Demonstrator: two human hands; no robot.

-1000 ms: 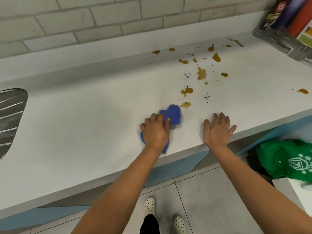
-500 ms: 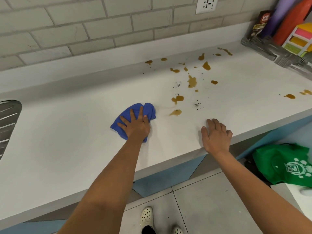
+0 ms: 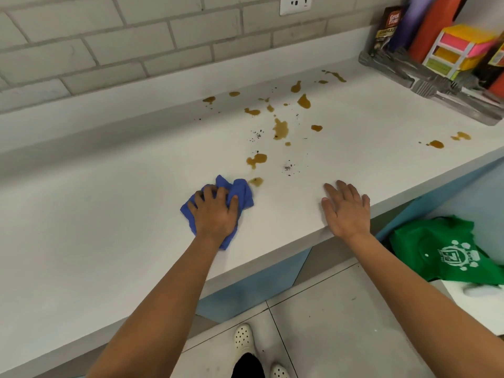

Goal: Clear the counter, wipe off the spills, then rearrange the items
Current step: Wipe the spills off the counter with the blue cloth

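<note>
White counter (image 3: 109,214): one blue cloth (image 3: 242,190), two hands.

On the counter (image 3: 109,203), the cloth (image 3: 242,192) lay under the left hand (image 3: 214,214) — the nearest spill (image 3: 255,181) just right of the cloth, further spills (image 3: 280,129) behind it. The right hand (image 3: 346,211) rested flat well right of the cloth; a tray (image 3: 436,85) sat far behind-right.
</note>
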